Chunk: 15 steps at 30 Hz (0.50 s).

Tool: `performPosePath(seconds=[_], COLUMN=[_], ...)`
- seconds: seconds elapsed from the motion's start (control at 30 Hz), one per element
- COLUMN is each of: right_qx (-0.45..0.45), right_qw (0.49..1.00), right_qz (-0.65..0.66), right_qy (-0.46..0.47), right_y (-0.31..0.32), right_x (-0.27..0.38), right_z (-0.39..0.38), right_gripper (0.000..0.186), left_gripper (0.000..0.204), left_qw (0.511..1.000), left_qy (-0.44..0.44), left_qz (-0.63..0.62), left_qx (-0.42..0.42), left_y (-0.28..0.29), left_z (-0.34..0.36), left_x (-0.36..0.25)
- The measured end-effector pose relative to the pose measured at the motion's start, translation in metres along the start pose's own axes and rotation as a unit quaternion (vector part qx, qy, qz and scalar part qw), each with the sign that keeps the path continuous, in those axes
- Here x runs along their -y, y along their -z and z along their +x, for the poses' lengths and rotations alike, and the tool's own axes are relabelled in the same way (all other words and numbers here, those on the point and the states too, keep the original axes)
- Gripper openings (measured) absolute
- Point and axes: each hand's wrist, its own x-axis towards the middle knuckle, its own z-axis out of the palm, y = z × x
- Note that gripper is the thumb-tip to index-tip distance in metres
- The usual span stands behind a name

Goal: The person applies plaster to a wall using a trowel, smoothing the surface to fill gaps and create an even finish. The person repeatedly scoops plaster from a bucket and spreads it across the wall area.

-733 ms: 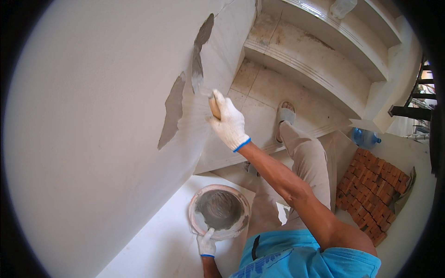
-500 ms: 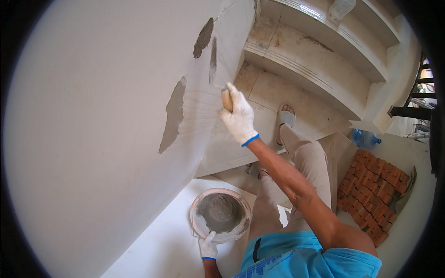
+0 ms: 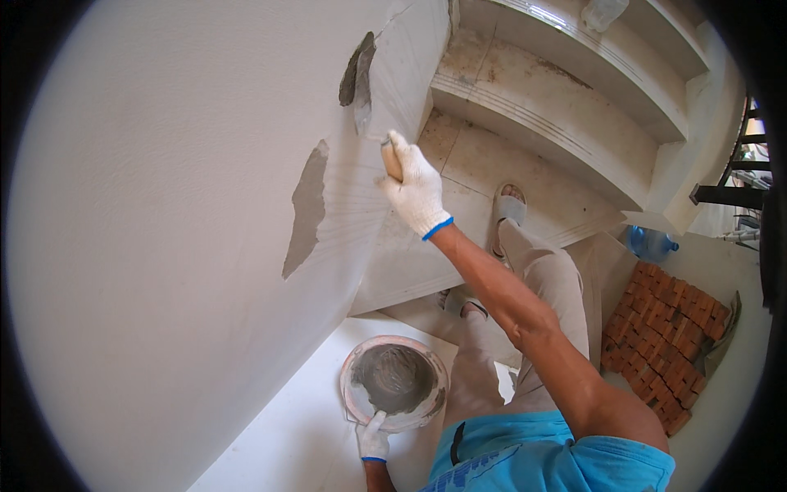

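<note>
My right hand [image 3: 415, 185], in a white knit glove with a blue cuff, is closed round the wooden handle of a trowel [image 3: 363, 94]. The trowel's grey blade lies against the wall over the right side of an upper dark mortar patch [image 3: 351, 75]. A larger, lighter grey patch [image 3: 307, 211] sits lower on the same wall. Down at the front, my gloved left hand [image 3: 375, 439] grips the near rim of a round basin [image 3: 351, 404]. Wet grey mortar [image 3: 393, 375] lies inside it. The fingers under the rim are hidden.
Curved pale stairs [image 3: 525, 115] rise ahead, right of the wall [image 3: 164, 230]. My sandalled feet stand on the lower steps. Stacked red bricks [image 3: 660, 336] and a blue water bottle [image 3: 650, 243] are at the right. A black railing [image 3: 730, 195] edges the far right.
My right hand has moved slightly left and up. The trowel blade, beside the upper patch before, now overlaps it. My left hand keeps hold of the basin.
</note>
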Motion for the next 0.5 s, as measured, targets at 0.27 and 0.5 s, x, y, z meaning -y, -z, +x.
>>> performPosePath(seconds=[0.27, 0.5], right_qx=[-0.026, -0.033], right_qw=[0.999, 0.998], right_qz=[0.009, -0.040], right_qy=[0.022, 0.029], right_y=[0.001, -0.016], right_x=[-0.004, 0.000], right_z=[-0.017, 0.001], right_gripper=[0.082, 0.086], left_gripper=[0.074, 0.074], left_qw=[0.999, 1.000], left_qy=[-0.017, 0.007], left_qz=[0.024, 0.012], left_qx=[0.011, 0.001], left_y=[0.020, 0.018], left_z=[0.007, 0.004], left_x=[0.014, 0.010])
